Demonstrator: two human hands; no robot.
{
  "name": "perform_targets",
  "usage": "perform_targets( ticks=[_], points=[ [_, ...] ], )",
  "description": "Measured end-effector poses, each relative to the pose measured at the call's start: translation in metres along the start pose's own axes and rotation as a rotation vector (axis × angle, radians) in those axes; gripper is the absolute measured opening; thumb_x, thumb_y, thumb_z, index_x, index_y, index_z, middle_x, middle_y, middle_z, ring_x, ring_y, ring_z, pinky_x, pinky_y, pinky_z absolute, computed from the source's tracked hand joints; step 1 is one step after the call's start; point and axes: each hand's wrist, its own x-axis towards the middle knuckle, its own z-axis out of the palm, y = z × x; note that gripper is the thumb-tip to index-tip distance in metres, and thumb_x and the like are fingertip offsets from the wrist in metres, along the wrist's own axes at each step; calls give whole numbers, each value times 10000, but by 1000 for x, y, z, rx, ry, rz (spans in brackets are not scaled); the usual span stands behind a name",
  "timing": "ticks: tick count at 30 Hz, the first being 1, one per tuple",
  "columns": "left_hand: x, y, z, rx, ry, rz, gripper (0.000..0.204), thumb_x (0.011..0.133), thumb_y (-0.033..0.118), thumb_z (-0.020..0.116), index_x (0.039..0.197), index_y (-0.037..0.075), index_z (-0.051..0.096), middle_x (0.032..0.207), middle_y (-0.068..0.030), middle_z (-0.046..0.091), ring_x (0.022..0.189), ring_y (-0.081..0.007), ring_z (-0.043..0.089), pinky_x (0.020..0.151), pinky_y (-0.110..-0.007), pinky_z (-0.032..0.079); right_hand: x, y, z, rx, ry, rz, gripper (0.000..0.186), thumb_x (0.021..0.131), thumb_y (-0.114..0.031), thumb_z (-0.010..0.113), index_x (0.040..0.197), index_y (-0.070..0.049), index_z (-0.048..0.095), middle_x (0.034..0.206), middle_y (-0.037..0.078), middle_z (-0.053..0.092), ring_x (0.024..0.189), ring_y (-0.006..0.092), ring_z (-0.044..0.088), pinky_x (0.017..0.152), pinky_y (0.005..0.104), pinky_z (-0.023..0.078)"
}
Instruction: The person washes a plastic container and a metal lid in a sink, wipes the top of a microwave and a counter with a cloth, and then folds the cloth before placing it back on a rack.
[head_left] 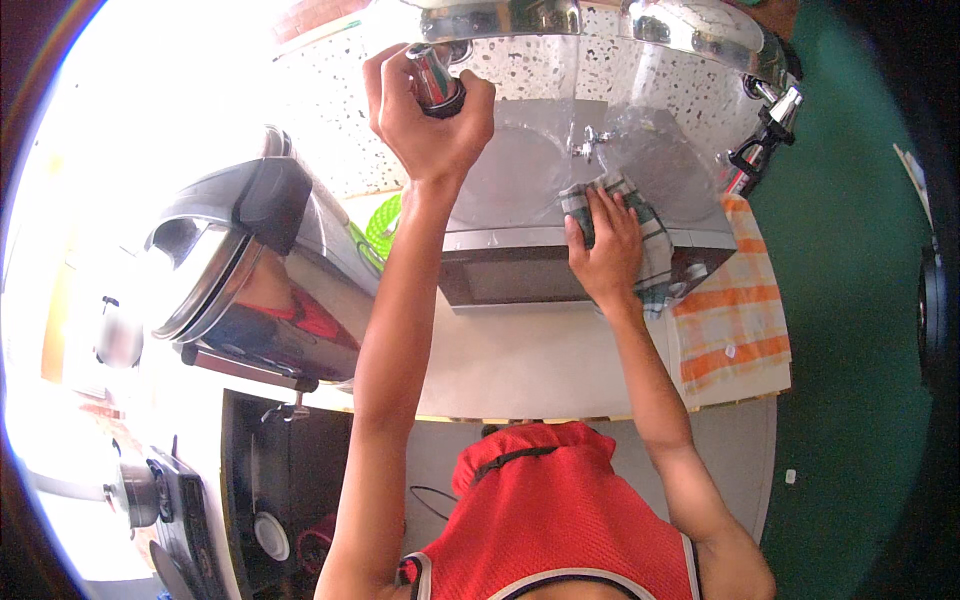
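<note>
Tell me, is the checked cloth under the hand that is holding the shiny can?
No, the checked cloth lies under the right hand on the metal box, while the left hand grips the shiny can.

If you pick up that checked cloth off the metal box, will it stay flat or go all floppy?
Probably floppy: the checked cloth is already bunched and folded under the right hand. It looks thin, so likely light. It should slide easily on the smooth metal appliance top, and won't roll or break.
</note>
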Motion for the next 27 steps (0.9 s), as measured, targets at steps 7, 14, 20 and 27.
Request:
perform_targets(
  ticks=[7, 14, 20, 27],
  points=[
    [0, 4, 0, -83, -34, -143, 300, 642, 22, 636, 941, 4, 609, 905, -92, 652, 691, -127, 608, 646, -248, 499, 3, 1, 0, 32, 36, -13, 479, 868, -318, 575, 1201, 27, 573, 1256, 223, 563, 1215, 414, 479, 1060, 511, 311],
    [5, 3, -13, -145, -33, -108, 325, 691, -11, 621, 1013, -34, 593, 947, -113, 698, 727, -90, 630, 686, -214, 502, 6, -8, -6, 130, -57, 79, 443, 883, -323, 574, 1123, 41, 502, 1188, 240, 571, 1145, 423, 506, 1017, 511, 353],
    [13, 0, -12, -198, -45, -84, 276, 690, -4, 629, 964, -29, 599, 934, -108, 696, 759, -110, 652, 723, -239, 510, 4, -1, -5, 44, -24, -10, 460, 885, -328, 574, 1132, 53, 497, 1157, 237, 578, 1145, 426, 504, 1014, 516, 359],
    [22, -1, -4, -172, -48, -33, 192, 743, -13, 654, 919, -15, 576, 947, -106, 704, 633, -41, 576, 572, -181, 473, 3, -1, -11, 72, -71, -21, 486, 875, -317, 577, 1163, 68, 507, 1257, 258, 533, 1216, 440, 459, 1067, 507, 310]
  ],
)
